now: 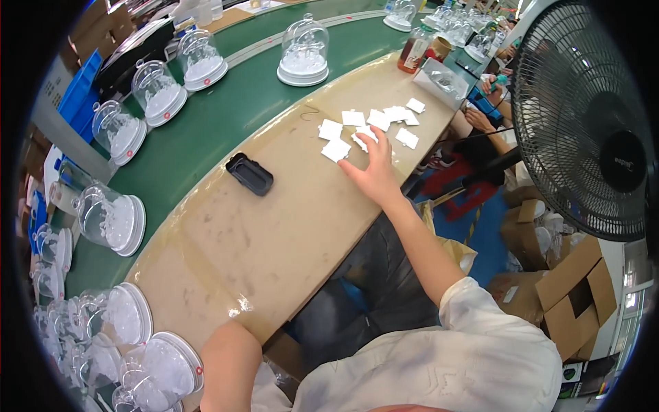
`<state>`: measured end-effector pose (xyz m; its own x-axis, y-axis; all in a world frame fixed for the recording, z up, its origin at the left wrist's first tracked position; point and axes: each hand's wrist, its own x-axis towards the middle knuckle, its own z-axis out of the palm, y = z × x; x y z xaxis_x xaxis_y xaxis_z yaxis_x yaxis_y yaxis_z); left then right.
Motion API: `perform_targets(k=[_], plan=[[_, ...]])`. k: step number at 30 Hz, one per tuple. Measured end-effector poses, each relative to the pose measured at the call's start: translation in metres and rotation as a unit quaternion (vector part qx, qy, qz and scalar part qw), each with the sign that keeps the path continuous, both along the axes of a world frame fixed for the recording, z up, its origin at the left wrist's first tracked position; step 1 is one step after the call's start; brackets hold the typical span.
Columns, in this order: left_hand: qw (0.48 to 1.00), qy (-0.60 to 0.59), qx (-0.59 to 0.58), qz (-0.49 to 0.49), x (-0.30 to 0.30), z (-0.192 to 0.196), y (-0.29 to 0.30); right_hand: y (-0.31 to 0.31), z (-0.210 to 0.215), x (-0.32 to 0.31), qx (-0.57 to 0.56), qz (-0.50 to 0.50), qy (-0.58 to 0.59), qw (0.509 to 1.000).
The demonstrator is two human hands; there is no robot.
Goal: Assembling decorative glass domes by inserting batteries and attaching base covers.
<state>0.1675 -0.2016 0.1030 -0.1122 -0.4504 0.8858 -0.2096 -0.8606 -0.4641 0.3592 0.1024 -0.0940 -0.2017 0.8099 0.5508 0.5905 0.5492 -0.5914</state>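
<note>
My right hand [374, 168] reaches out over the beige worktable [274, 233], fingers spread and flat, fingertips resting on a scatter of several small white square cards [371, 123]. It grips nothing. A small black tray [249, 174] lies to the left of the hand, near the table's far edge. Only my bare left forearm [230, 360] shows at the lower edge, beside clear domes on white bases [161, 367]; the hand itself is hidden.
A green conveyor belt [226, 110] curves behind the table carrying more clear domes [303, 51]. A bottle of reddish liquid [414, 49] and a clear bag [443, 79] sit at the far end. A black fan [583, 117] and cardboard boxes [570, 288] stand right. Another person's hands [480, 118] work beyond.
</note>
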Motion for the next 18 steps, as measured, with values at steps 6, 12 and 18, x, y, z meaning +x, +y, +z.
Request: perform_targets(k=[6,12,18], plan=[[0.989,-0.082,0.053,0.110,0.000,-0.011,0.008,0.013,-0.019,0.011,-0.002,-0.017,-0.088,0.996],[0.983,-0.100,0.048,0.148,0.002,-0.006,0.004,0.008,-0.016,0.002,-0.033,0.002,-0.023,0.999],[0.986,-0.094,0.031,0.136,0.007,-0.005,0.010,0.006,-0.020,0.006,0.003,-0.046,0.005,0.999]])
